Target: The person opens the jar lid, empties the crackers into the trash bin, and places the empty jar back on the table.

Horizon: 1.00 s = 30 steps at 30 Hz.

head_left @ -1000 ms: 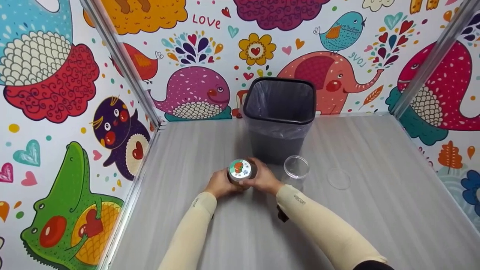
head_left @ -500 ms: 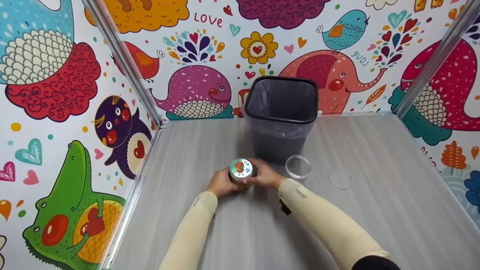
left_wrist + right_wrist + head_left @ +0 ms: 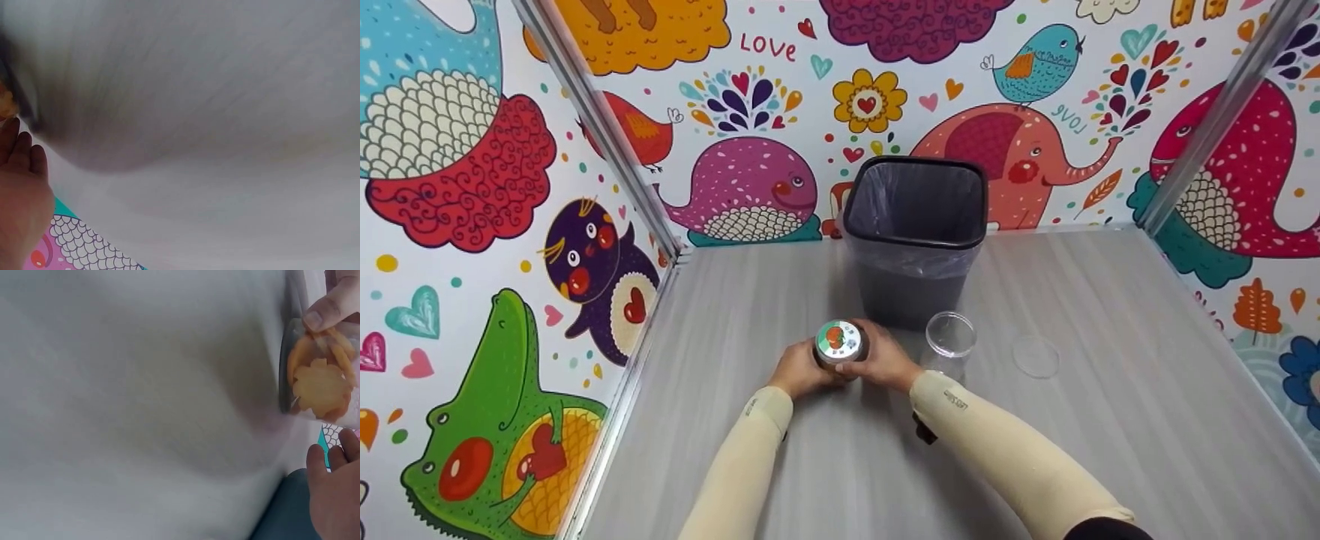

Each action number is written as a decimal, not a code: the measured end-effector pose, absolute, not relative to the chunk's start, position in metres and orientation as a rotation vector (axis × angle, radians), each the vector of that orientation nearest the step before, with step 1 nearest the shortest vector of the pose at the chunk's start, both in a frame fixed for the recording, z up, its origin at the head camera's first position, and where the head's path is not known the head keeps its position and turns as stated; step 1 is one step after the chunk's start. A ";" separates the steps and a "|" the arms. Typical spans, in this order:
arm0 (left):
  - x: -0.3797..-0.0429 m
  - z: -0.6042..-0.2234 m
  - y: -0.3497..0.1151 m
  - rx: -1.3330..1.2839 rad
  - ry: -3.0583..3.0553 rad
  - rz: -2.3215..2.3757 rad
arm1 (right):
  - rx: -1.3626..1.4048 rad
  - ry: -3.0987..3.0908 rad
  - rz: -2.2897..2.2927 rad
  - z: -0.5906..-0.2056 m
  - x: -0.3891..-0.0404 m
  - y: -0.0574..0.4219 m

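A lidded clear plastic jar (image 3: 840, 341) stands between my two hands in the head view, its round top bearing a green-and-white label with an orange picture. My left hand (image 3: 797, 370) grips it from the left and near side. From the right, my right hand (image 3: 889, 360) holds it with the thumb in front and the fingers behind. Through its wall the right wrist view shows orange-brown pieces of food and a pale flower-shaped patch (image 3: 322, 385); their kind is unclear. In the left wrist view only the fingers (image 3: 22, 149) and a sliver of the jar appear.
Behind the hands stands a grey waste bin (image 3: 915, 292) lined with a clear bag. Right of the right hand is an upright clear container (image 3: 951, 352), and farther right a thin clear disc (image 3: 1036, 356) lies flat on the grey table (image 3: 1110, 450). Patterned walls enclose the back and sides.
Both hands stay around the jar, with hardly any movement. The head view has shifted slightly; the bin, clear container and disc keep their places on the table.
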<state>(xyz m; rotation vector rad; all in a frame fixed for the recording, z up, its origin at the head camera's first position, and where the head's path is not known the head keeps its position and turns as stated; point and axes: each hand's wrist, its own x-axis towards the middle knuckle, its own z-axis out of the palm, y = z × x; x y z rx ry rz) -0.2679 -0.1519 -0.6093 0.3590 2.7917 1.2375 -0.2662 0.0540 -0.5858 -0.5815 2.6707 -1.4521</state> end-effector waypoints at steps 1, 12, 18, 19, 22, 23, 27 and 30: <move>-0.268 -0.610 -0.152 0.360 2.791 1.239 | -0.580 2.671 -1.444 -0.585 -0.266 0.054; -0.267 -0.608 -0.151 0.415 2.834 1.188 | -0.729 2.619 -1.397 -0.578 -0.274 0.061; -0.269 -0.613 -0.153 0.417 2.821 1.199 | -0.768 2.628 -1.385 -0.579 -0.274 0.061; -0.269 -0.613 -0.153 0.417 2.820 1.199 | -0.767 2.626 -1.383 -0.578 -0.274 0.061; -0.269 -0.614 -0.154 0.413 2.812 1.199 | -0.758 2.617 -1.387 -0.576 -0.274 0.061; -0.269 -0.614 -0.154 0.415 2.813 1.196 | -0.753 2.615 -1.386 -0.576 -0.274 0.061; -0.269 -0.612 -0.154 0.417 2.809 1.208 | -0.765 2.636 -1.386 -0.575 -0.276 0.062; -0.269 -0.611 -0.154 0.403 2.802 1.222 | -0.776 2.659 -1.400 -0.574 -0.276 0.062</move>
